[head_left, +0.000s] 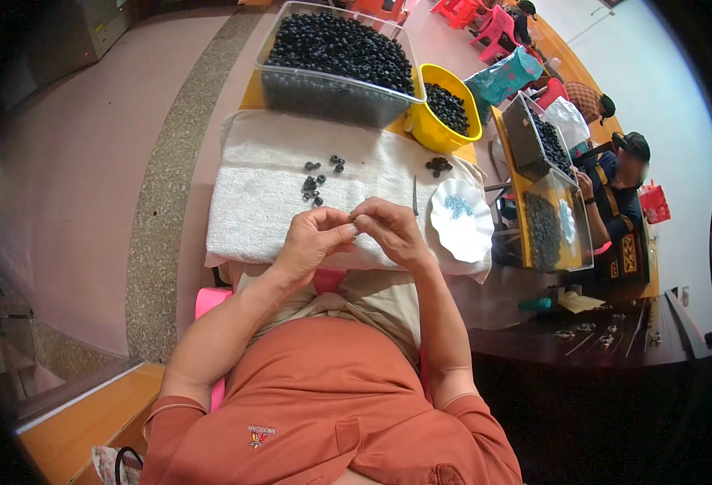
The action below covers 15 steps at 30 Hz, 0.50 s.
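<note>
My left hand [317,244] and my right hand [391,233] meet over the near part of a white towel [251,174]. Their thumbs and index fingers pinch together at one spot. Whatever sits between the fingertips is too small and covered to make out. Several small black ring-like pieces [310,184] lie loosely on the towel beyond my left hand. To the right of my right hand is a white scalloped dish [467,234] holding tiny pale blue pieces [458,205]. A thin dark stick-like tool [416,194] lies beside the dish, and a small pile of black pieces [438,166] rests beyond it.
A clear plastic bin [315,97] full of black pieces stands at the towel's far edge, with a yellow bucket [421,129] beside it. At right, a co-worker [624,190] sits at another table with a grey bin [524,141] and a clear tray [579,255]. Pink chairs stand farther back.
</note>
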{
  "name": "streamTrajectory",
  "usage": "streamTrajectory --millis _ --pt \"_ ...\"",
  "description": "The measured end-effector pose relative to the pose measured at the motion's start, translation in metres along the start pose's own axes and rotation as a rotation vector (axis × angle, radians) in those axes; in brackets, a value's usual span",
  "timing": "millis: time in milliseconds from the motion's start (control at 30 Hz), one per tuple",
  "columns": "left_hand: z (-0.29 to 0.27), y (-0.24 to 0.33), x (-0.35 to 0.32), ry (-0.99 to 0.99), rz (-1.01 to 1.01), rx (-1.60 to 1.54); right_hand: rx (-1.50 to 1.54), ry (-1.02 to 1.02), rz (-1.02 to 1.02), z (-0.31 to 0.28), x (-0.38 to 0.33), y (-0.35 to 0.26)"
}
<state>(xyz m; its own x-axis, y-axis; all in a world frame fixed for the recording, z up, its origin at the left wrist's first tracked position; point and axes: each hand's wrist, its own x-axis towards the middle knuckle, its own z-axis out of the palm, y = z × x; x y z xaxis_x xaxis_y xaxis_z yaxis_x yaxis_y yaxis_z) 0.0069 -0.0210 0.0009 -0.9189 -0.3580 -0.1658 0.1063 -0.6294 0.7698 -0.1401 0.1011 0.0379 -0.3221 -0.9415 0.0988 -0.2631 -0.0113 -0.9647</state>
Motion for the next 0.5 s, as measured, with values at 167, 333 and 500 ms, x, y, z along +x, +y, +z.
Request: streamTrajectory --millis 167,333,500 --pt "0.001 -0.002 0.0 0.024 0.011 0.055 0.005 -0.005 0.021 -0.003 -0.001 0.003" --pt "0.001 -0.002 -0.001 0.027 0.028 0.068 0.024 -0.07 0.014 -0.004 -0.001 -0.005" --pt "0.0 0.0 0.0 0.024 0.048 0.075 0.073 -0.064 -0.018 -0.006 0.0 0.006"
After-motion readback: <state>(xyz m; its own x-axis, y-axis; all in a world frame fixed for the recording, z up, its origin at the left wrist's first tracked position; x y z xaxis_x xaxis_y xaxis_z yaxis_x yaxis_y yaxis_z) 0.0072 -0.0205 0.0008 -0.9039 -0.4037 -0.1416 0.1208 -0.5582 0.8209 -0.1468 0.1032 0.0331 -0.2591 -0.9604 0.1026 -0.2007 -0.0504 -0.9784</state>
